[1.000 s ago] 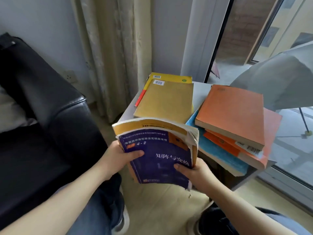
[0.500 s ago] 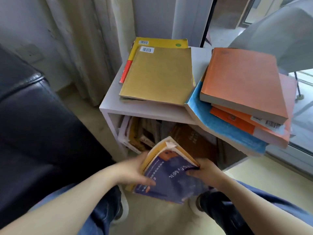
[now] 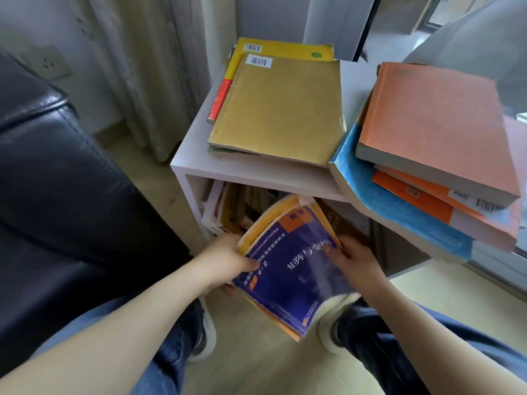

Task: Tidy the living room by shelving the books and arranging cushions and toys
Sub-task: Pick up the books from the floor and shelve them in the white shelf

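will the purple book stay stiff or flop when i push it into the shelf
Probably floppy: the purple book is a softcover with curling edges. Its frayed top corner may catch on the crowded books inside the shelf.

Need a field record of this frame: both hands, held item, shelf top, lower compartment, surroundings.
left hand: grips the purple book's left edge, thumb on the cover
right hand: holds its right edge
purple book: tilted, far end at the lower compartment's opening
shelf unit top, left: gold book on a yellow book
top, right: orange books on a blue book, overhanging the edge
lower compartment: holds several books
sofa: black, left of the unit
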Demonstrator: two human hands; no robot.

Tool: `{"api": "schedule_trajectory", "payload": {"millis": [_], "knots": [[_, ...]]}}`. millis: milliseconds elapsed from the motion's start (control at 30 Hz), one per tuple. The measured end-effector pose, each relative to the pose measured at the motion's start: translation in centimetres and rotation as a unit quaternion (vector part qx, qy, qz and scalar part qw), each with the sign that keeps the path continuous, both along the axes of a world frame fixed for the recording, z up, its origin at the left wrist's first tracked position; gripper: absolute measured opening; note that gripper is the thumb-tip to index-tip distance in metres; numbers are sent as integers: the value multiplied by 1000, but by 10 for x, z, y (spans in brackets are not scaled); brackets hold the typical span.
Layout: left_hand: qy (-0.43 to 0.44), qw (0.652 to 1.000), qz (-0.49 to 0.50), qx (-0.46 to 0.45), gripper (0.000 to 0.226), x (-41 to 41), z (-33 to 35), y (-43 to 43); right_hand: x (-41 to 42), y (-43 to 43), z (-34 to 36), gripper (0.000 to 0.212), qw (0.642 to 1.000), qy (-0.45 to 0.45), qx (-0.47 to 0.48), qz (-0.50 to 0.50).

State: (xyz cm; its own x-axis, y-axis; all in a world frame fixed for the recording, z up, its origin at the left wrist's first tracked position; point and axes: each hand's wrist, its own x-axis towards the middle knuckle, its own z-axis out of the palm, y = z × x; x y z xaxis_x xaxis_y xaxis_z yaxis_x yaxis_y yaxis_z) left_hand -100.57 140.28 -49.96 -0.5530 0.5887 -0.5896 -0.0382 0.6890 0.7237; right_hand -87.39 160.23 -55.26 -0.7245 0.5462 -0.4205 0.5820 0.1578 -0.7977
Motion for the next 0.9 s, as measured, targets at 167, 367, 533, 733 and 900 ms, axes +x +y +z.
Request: {"api": "schedule_trajectory", "payload": {"millis": [167,367,533,733,900], "knots": [[-65,987,141,44,13,-5,6,0,6,19,-5,19,978,45,-50,-199],[-119,940,304,98,16,-7,7,14,27,30,-9,19,978,-43,9,-205],[-134,936,311,100,16,4,2,47,25,0,18,76,962,-46,218,154],[-186,945,242,120,11,24,-1,82,1,-15,5,76,885,-107,396,222],[-257,926,189,202,14,18,3,92,-13,13,0,51,928,-111,342,97]]}}
